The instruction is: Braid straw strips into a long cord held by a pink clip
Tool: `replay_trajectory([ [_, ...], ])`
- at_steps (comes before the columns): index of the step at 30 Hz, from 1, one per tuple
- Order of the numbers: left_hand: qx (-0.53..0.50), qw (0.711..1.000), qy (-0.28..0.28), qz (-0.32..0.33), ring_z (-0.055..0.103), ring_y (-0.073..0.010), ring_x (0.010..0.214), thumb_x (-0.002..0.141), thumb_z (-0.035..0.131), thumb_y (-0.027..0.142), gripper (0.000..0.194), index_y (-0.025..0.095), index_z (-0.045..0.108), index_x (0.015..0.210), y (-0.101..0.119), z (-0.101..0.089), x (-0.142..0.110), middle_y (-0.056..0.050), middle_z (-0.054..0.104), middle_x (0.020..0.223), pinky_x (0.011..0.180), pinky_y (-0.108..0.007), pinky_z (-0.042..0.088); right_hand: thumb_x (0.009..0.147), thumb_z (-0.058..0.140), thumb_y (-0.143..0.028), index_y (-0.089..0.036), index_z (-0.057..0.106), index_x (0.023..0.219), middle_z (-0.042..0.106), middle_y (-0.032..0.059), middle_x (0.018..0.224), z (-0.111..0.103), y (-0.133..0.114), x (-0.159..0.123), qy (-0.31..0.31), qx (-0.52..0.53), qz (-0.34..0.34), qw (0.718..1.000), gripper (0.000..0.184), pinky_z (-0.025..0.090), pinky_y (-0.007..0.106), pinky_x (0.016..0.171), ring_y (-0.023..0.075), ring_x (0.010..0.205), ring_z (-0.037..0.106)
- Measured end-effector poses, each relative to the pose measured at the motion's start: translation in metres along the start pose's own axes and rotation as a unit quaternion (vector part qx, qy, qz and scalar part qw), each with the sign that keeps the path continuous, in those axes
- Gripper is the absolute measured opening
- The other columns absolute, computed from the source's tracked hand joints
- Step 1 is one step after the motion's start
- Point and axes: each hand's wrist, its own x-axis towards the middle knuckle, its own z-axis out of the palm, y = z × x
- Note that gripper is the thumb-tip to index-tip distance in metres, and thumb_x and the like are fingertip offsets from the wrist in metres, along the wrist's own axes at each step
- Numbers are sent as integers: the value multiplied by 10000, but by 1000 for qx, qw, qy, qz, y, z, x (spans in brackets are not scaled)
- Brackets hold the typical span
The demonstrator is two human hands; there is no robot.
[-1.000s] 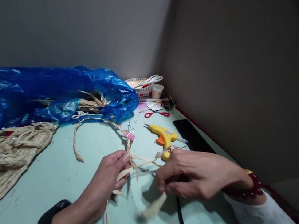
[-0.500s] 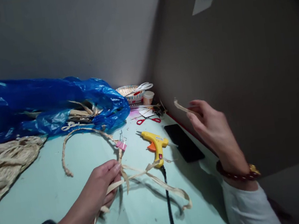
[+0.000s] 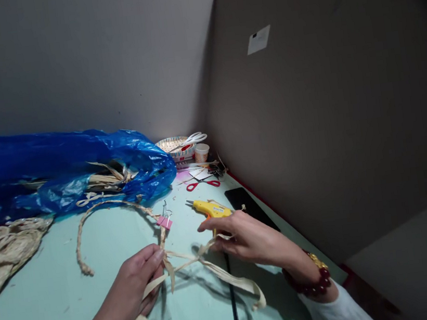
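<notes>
My left hand (image 3: 140, 278) pinches the end of a braided straw cord (image 3: 98, 209) where loose flat strands (image 3: 229, 276) fan out across the pale green table (image 3: 59, 301). A pink binder clip (image 3: 164, 220) is clamped on the braid just above that hand. My right hand (image 3: 243, 237) rests lower right of the clip, fingers closed on one of the loose strands, in front of the yellow glue gun (image 3: 211, 210).
A blue plastic bag (image 3: 42, 172) holding straw lies at the back left, with a woven straw piece (image 3: 0, 248) beside it. Red scissors (image 3: 203, 184), a small basket with white scissors (image 3: 180, 147), a cup (image 3: 201, 152) and a black phone (image 3: 248, 202) lie near the corner.
My right hand came down from beside the wall to the loose strands by the glue gun. The view tilted up and left. My left hand kept its grip.
</notes>
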Motion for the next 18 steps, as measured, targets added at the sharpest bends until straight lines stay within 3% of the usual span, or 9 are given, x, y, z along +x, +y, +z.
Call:
replay_trajectory([
  [2, -2, 1000, -10, 5, 452, -98, 410, 630, 790, 483, 384, 218, 512, 626, -4, -2, 3, 102, 391, 449, 383, -168, 304, 927, 583, -348, -199, 585, 1284, 734, 54, 903, -4, 1, -2, -42, 153, -49, 986, 387, 460, 281, 771, 181, 800, 658],
  [4, 6, 1000, -23, 12, 392, -74, 395, 655, 762, 518, 391, 211, 521, 650, -7, -4, 5, 102, 395, 468, 375, -159, 253, 941, 558, -394, -201, 647, 1209, 728, 47, 961, -3, -1, -1, -56, 263, -95, 958, 341, 487, 285, 796, 172, 850, 669],
  [7, 22, 999, -34, 24, 276, -46, 383, 702, 712, 560, 402, 199, 535, 695, -9, -5, 6, 112, 367, 482, 367, -151, 180, 923, 602, -346, -204, 745, 996, 728, 32, 936, 2, -8, 3, 15, 292, -122, 949, 214, 484, 301, 836, 162, 861, 648],
  [11, 43, 997, -40, 44, 200, -49, 376, 747, 671, 563, 388, 211, 512, 712, -9, -4, 5, 127, 330, 468, 348, -158, 147, 915, 617, -286, -197, 757, 883, 708, 45, 960, 12, -16, 9, 115, 355, -92, 923, 168, 453, 315, 910, 176, 951, 616],
  [14, 53, 995, -48, 67, 256, -67, 396, 745, 677, 556, 383, 213, 513, 693, -8, -4, 6, 112, 372, 483, 369, -178, 192, 925, 591, -317, -176, 726, 862, 691, 66, 963, 23, -19, 13, 125, 493, -70, 858, 205, 448, 354, 941, 198, 986, 621],
  [16, 56, 994, -50, 77, 318, -83, 433, 741, 688, 545, 377, 209, 526, 680, -8, -5, 6, 94, 417, 518, 402, -193, 227, 923, 586, -356, -162, 678, 859, 682, 57, 860, 32, -22, 16, 110, 590, -49, 799, 224, 487, 362, 866, 188, 865, 651],
  [18, 57, 994, -44, 81, 354, -95, 464, 741, 698, 524, 364, 205, 537, 671, -9, -6, 7, 83, 448, 541, 436, -203, 255, 909, 601, -379, -159, 625, 843, 635, 20, 729, 40, -26, 20, 103, 644, -27, 758, 231, 506, 338, 771, 162, 722, 641],
])
